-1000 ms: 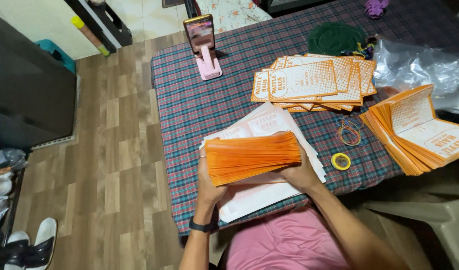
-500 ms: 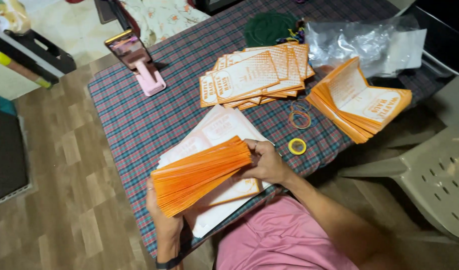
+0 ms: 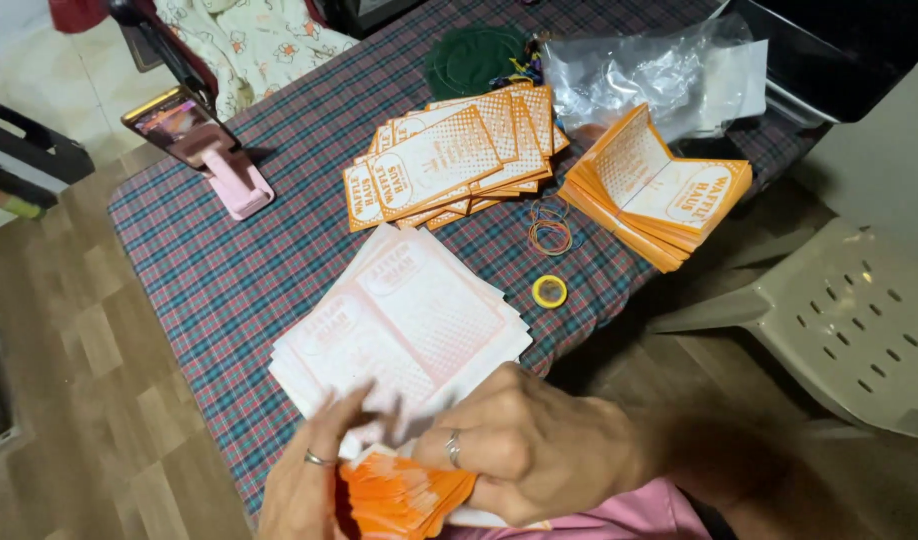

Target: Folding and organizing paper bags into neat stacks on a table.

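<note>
Both hands grip a thick bundle of orange paper sleeves at the bottom edge of the head view, close to my body. My left hand wears a ring and holds the bundle's left end. My right hand, also ringed, clasps its right side from above. Just beyond the hands lies a pale pink and white stack of flat printed sheets on the plaid tablecloth.
A fanned pile of orange printed sleeves and a folded orange stack lie further back. Rubber bands, a yellow tape roll, a phone on a pink stand, crumpled clear plastic, a plastic chair at right.
The orange bundle has come down from above the pink sheets toward my body, now low at the frame's bottom edge. The camera view has swung closer and to the right.
</note>
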